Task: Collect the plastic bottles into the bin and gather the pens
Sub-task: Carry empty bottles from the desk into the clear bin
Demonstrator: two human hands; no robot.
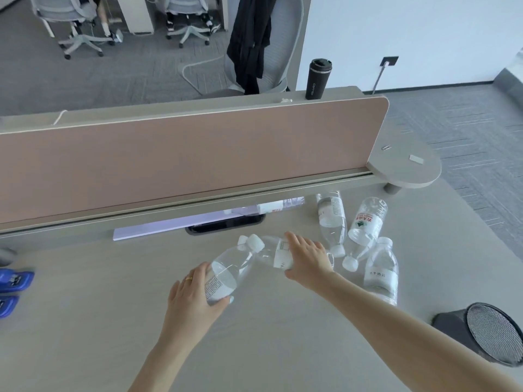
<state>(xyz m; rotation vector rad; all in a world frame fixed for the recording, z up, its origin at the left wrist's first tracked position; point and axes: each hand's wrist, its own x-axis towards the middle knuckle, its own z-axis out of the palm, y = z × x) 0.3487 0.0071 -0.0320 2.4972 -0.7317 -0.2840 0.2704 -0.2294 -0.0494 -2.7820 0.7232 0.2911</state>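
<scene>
Left hand (195,292) and right hand (307,257) each grasp 1 clear plastic bottle (229,274); black mesh bin (481,332) lies nearer the right hand, at the desk's (85,321) right edge.

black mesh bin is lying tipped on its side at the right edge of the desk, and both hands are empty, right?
Not quite. The head view shows the black mesh bin tipped on its side at the right edge of the pale wooden desk, but neither hand is empty: the left hand and the right hand each grip a clear plastic bottle.
</scene>
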